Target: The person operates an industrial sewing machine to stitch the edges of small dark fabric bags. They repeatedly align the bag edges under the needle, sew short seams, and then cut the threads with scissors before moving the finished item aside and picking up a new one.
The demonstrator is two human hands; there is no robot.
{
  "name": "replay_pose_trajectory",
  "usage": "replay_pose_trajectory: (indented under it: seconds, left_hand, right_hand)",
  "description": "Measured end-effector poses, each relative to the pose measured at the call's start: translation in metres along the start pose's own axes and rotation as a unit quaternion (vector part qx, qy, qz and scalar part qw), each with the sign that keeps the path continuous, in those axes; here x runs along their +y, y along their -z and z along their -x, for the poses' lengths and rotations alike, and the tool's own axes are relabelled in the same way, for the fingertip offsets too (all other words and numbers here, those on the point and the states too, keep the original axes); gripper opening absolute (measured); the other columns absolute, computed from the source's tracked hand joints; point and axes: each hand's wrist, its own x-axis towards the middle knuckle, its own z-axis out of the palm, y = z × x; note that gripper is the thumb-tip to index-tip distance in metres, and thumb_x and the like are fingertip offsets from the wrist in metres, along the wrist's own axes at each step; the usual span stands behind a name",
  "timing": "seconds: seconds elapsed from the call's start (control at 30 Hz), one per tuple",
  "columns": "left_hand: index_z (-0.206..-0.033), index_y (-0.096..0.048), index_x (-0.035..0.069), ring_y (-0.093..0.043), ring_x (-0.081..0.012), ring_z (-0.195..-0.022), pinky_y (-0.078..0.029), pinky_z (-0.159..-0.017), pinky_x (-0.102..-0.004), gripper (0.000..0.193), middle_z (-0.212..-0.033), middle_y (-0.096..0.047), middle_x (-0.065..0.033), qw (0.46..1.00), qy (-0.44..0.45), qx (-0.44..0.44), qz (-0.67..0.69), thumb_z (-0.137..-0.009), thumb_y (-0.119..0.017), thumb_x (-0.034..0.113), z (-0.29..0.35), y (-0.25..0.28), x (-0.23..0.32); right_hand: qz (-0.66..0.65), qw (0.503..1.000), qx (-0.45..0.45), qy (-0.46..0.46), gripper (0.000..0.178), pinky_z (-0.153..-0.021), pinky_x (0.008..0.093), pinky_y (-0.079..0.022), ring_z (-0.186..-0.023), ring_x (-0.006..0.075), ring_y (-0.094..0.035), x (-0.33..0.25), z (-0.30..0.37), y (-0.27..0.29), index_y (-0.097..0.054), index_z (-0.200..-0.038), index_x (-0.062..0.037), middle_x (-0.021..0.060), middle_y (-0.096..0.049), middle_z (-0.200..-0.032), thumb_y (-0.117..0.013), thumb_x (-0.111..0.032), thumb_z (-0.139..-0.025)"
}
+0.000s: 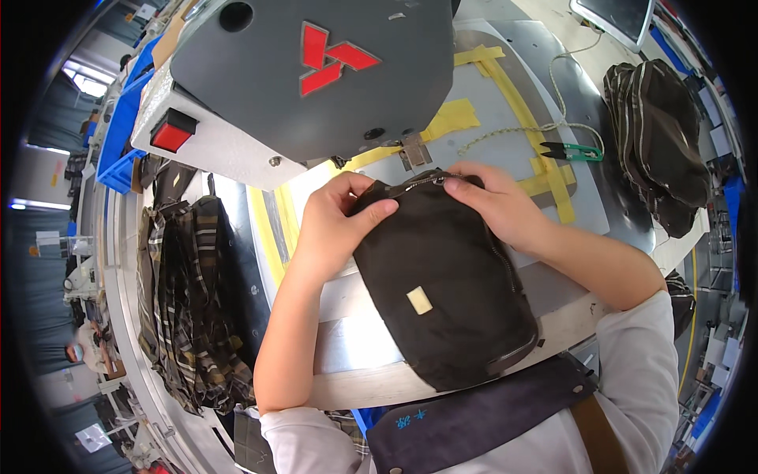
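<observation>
A dark brown fabric bag piece (pixel 442 276) with a zipper along its edge and a small pale patch on it lies spread in front of me. My left hand (pixel 335 225) pinches its far left corner, thumb on top and fingers partly hidden behind the cloth. At the far right corner my right hand (pixel 497 205) grips the zippered edge, the thumb pressed on top. Just beyond this edge is the metal presser foot (pixel 414 152) of a sewing machine (pixel 387 71) with a dark grey head. The fabric's far edge is close to the foot; whether it reaches under cannot be told.
Green-handled thread snips (pixel 572 152) lie right of the machine on a cord. A pile of dark zippered pieces (pixel 659 142) sits at far right, plaid fabric pieces (pixel 193 292) at left. Yellow tape (pixel 458 118) marks the work plate. A red switch (pixel 172 131) is on the machine's side.
</observation>
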Motion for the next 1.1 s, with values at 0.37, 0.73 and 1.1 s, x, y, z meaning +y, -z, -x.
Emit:
replay_pose_trajectory:
  seconds: [0.37, 0.73, 1.1]
  left_hand:
    - [-0.088, -0.066, 0.001, -0.061, -0.0220, -0.081, -0.047, -0.076, -0.0293, 0.010, -0.086, -0.060, -0.0090, 0.976, -0.198, -0.011, -0.087, -0.078, -0.070, 0.000, 0.000, -0.018, -0.013]
    - [-0.080, -0.066, 0.009, -0.063, -0.0211, -0.068, -0.050, -0.058, -0.0308, 0.022, -0.080, -0.064, -0.0032, 0.890, -0.420, 0.092, -0.155, -0.064, -0.078, -0.001, 0.001, -0.029, -0.021]
    - [-0.078, -0.062, 0.008, -0.063, -0.0226, -0.068, -0.049, -0.059, -0.0320, 0.024, -0.074, -0.062, -0.0037, 0.910, -0.379, 0.021, -0.167, -0.062, -0.072, -0.005, -0.002, -0.020, -0.025]
  right_hand:
    - [0.258, 0.932, -0.017, 0.252, 0.015, -0.064, 0.0296, -0.048, -0.070, 0.0136, -0.056, 0.006, -0.004, -0.004, -0.061, -0.094, -0.0027, 0.0036, -0.057, -0.075, -0.068, -0.013, -0.085]
    - [0.109, 0.986, -0.074, 0.107, 0.010, -0.067, 0.0250, -0.044, -0.074, 0.0076, -0.054, -0.002, -0.008, 0.000, -0.066, -0.095, -0.0038, 0.0004, -0.061, -0.081, -0.067, -0.011, -0.087]
    - [0.463, 0.739, -0.044, 0.487, 0.019, -0.052, 0.0303, -0.049, -0.064, 0.0174, -0.062, 0.008, -0.005, 0.006, -0.068, -0.095, -0.0073, 0.0012, -0.062, -0.081, -0.072, -0.013, -0.077]
